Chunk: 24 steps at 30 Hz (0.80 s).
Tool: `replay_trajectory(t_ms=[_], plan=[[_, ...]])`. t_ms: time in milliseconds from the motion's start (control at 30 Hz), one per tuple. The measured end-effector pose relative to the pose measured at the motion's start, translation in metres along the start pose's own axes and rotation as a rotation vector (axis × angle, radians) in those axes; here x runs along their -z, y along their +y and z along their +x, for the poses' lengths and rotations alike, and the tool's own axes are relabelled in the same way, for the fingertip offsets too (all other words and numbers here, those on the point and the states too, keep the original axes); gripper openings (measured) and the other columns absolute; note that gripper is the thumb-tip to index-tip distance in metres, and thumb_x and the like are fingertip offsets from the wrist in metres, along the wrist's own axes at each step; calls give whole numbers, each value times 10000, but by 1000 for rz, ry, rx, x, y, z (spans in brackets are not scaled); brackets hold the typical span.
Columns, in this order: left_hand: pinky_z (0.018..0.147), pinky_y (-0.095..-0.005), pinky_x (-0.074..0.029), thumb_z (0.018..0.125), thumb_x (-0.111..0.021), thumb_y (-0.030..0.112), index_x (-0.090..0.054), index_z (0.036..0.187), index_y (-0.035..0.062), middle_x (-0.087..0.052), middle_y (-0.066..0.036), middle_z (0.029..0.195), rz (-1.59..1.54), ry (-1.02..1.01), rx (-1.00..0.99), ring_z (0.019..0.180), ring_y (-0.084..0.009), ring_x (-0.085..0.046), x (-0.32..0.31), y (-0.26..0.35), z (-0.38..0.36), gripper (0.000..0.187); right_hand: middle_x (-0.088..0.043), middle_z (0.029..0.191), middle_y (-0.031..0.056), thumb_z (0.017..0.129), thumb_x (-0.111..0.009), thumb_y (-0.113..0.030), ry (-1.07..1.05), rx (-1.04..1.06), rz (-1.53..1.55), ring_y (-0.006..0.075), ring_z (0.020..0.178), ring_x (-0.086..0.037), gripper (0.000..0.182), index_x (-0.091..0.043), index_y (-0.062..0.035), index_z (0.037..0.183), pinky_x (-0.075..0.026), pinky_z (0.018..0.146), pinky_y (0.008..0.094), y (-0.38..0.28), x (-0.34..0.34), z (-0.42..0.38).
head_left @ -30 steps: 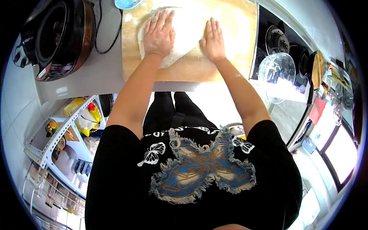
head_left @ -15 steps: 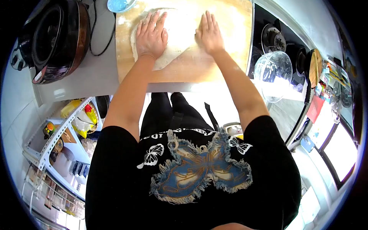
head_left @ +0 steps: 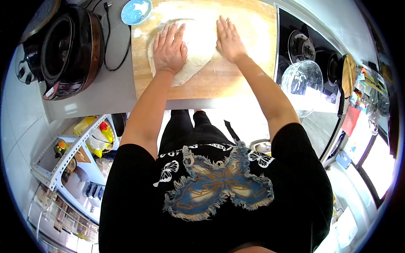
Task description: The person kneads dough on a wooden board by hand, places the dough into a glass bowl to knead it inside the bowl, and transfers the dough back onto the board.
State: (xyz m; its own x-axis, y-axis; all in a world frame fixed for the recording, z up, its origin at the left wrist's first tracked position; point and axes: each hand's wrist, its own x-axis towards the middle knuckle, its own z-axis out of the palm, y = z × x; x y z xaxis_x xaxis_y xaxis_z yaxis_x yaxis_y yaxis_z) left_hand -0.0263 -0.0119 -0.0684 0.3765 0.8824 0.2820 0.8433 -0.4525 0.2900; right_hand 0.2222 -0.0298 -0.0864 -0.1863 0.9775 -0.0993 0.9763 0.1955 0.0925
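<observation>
A large pale slab of dough point(head_left: 194, 63) lies on a floured wooden board point(head_left: 236, 84). Bright glare washes out its upper right part. My left hand point(head_left: 169, 49) rests flat on the dough's left side, fingers a little spread and pointing away from me. At the dough's right edge is my right hand point(head_left: 230, 40), fingers stretched out and the palm turned partly inward. It seems to touch that edge, though the glare hides the exact contact. Neither hand grips anything.
A blue bowl with white powder point(head_left: 137, 12) stands at the board's upper left corner. Further left are a dark electric pan point(head_left: 71, 50) and a black cord point(head_left: 110, 55). On the right, a clear glass bowl point(head_left: 301, 80) sits by the gas burner point(head_left: 301, 45).
My right hand has shifted slightly left, against the dough's edge. My left hand stays on the dough. The whole view has moved a little, showing more of the blue bowl.
</observation>
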Motion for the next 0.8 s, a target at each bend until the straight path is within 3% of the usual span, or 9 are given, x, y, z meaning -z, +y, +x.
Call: replay_trajectory(t_ms=[67,133,233,400,500,567,667,800], plan=[[1183,-482,-309,956,-469,264,-482,1503,249,-481,-57,1530,0,-2,-12,1422,-293,-428,1,0,2,547,-134,1678,160,1079,-355,-347,-86,89,-102,313,1555,-111,632,-188,-7,1586,-130,1284,405,-7,12,-38],[1181,-487,-308,955,-467,261,-483,1502,241,-489,-57,1523,-8,-1,-15,1419,-298,-431,1,1,2,548,-136,1687,109,1078,-366,-291,-165,167,242,275,1555,-132,606,-183,-36,1596,-150,1282,403,-1,20,-78],[1181,-489,-302,955,-467,259,-485,1501,235,-488,-59,1522,-14,-6,-15,1422,-297,-428,0,2,2,547,-143,1691,68,1061,-397,-222,-241,172,159,245,1554,-149,601,-190,-52,1599,-155,1284,388,13,22,-57],[1178,-491,-304,958,-462,260,-490,1496,234,-490,-62,1520,-17,0,-19,1422,-299,-430,1,-1,3,539,-162,1687,45,1042,-407,-165,-58,237,121,244,1549,-161,596,-211,-73,1597,-158,1285,370,14,16,27],[1179,-491,-303,964,-455,265,-489,1496,234,-489,-63,1520,-31,2,-23,1422,-300,-430,1,-1,0,534,-173,1686,21,1045,-412,-165,-42,247,97,235,1547,-168,589,-222,-99,1599,-178,1282,369,11,17,11],[1179,-491,-302,967,-452,269,-487,1497,234,-489,-63,1520,-37,2,-36,1423,-300,-430,1,-3,5,532,-176,1685,20,1047,-424,-170,-200,179,267,229,1549,-162,598,-214,-100,1602,-180,1281,366,16,23,-29],[1176,-494,-304,972,-451,276,-483,1500,236,-486,-64,1523,-35,-11,-37,1424,-299,-428,2,-1,3,530,-209,1674,30,1056,-418,-188,-208,264,156,235,1540,-192,585,-221,-93,1598,-198,1275,368,26,27,-58],[1174,-499,-302,977,-440,282,-483,1500,237,-483,-65,1527,-32,-22,-31,1425,-301,-427,5,0,3,527,-220,1669,38,1056,-416,-194,-99,213,158,239,1533,-212,578,-232,-85,1594,-207,1271,372,16,21,2]])
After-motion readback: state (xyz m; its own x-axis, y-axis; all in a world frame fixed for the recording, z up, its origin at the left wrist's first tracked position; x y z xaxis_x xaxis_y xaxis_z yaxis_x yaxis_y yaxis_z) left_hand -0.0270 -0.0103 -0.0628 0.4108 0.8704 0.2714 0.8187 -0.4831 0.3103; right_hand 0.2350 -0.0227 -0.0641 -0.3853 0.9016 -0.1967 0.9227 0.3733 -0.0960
